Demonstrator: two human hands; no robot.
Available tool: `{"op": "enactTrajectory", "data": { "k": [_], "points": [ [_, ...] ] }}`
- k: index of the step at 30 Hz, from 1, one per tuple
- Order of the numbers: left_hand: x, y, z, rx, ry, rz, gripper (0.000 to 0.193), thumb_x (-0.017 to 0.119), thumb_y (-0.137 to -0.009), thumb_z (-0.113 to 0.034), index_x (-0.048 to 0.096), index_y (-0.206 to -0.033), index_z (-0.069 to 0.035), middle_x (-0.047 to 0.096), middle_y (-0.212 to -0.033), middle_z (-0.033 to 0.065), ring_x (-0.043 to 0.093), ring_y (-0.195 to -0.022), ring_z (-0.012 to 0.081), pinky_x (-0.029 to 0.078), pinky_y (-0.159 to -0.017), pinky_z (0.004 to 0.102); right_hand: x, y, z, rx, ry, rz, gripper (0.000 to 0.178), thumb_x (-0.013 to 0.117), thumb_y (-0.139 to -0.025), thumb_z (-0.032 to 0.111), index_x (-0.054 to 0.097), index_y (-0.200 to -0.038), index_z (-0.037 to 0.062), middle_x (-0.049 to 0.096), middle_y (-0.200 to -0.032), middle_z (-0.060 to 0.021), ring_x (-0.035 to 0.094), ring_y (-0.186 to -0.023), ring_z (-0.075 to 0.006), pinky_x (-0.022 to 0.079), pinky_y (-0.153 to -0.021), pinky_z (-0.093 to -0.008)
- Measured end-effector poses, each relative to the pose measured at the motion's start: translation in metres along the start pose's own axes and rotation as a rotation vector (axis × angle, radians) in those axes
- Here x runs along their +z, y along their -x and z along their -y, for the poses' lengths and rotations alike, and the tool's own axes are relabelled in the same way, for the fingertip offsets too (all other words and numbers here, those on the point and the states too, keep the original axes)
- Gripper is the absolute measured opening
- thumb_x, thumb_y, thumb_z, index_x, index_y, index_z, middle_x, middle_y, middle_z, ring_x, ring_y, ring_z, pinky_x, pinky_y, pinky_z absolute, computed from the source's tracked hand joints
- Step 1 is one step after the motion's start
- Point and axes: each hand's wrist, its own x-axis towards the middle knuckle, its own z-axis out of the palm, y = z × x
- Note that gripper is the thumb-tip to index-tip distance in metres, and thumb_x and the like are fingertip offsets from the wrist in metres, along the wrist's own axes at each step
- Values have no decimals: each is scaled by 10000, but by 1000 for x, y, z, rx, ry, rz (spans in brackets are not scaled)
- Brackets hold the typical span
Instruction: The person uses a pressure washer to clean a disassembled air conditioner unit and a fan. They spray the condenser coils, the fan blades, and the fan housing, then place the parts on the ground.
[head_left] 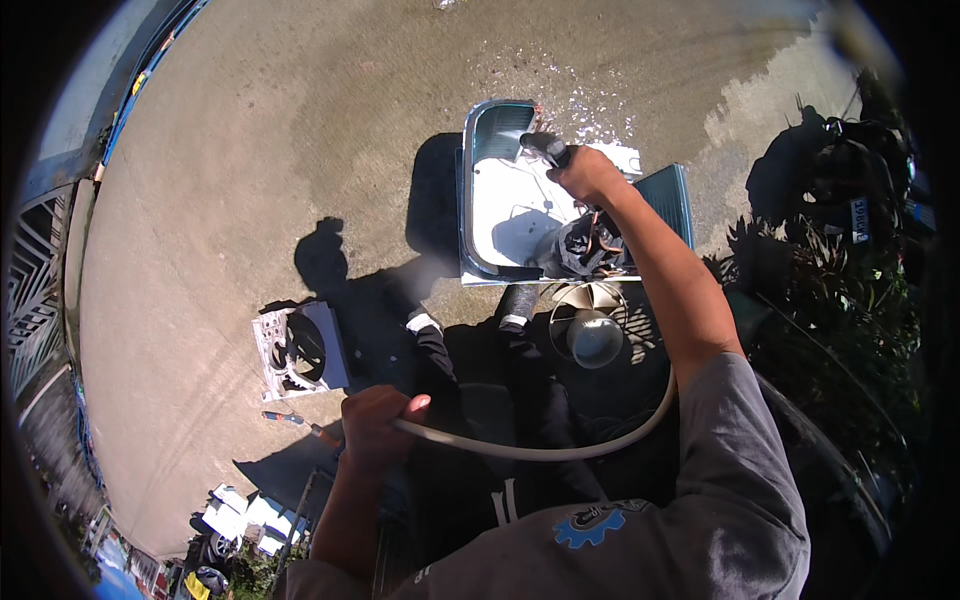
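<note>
Right hand point(592, 174) is gripping a black spray nozzle point(547, 149) over the open white metal unit point(497, 205) on concrete point(240, 180); left hand point(382, 425) is clutching a pale flexible hose point(540, 453) — aiming square to the blue-green fins point(501, 132) should spare them.

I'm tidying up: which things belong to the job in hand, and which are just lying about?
Likely in use:
dark nozzle, right hand
pale hose, left hand
finned unit

Seemingly lying about, though perhaps unit parts:
pale fan blades
white panel with round opening
</note>
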Motion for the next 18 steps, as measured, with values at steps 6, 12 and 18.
{"op": "enactTrajectory", "data": {
  "k": [6, 12, 18],
  "points": [
    [4, 14, 15, -14, 147, -38, 531, 889, -897, -167, 466, -585, -89, 463, -537, 52, 488, -453, 226, 354, -456, 363, 20, -12, 6, 55, 27, 47, 477, 716, -893, 372, 787, -1066, -67, 755, -1144, -317, 745, -1119, -431, 586, -986, -471],
    [-9, 24, 30, -35, 83, -3, 446, 887, -896, -194, 569, -600, -92, 510, -540, 63, 540, -460, 225, 396, -464, 365, 41, -14, -5, 75, 15, 8, 497, 742, -890, 393, 787, -1085, -62, 750, -1161, -321, 737, -1124, -448, 584, -988, -479],
    [-13, 35, 32, -61, 92, 65, 396, 899, -853, -255, 625, -602, -118, 546, -564, 58, 580, -491, 259, 459, -484, 382, 37, 17, -15, 27, 1, 27, 493, 745, -916, 396, 777, -1121, -50, 752, -1113, -328, 735, -1102, -458, 581, -967, -486]
  ]
}}
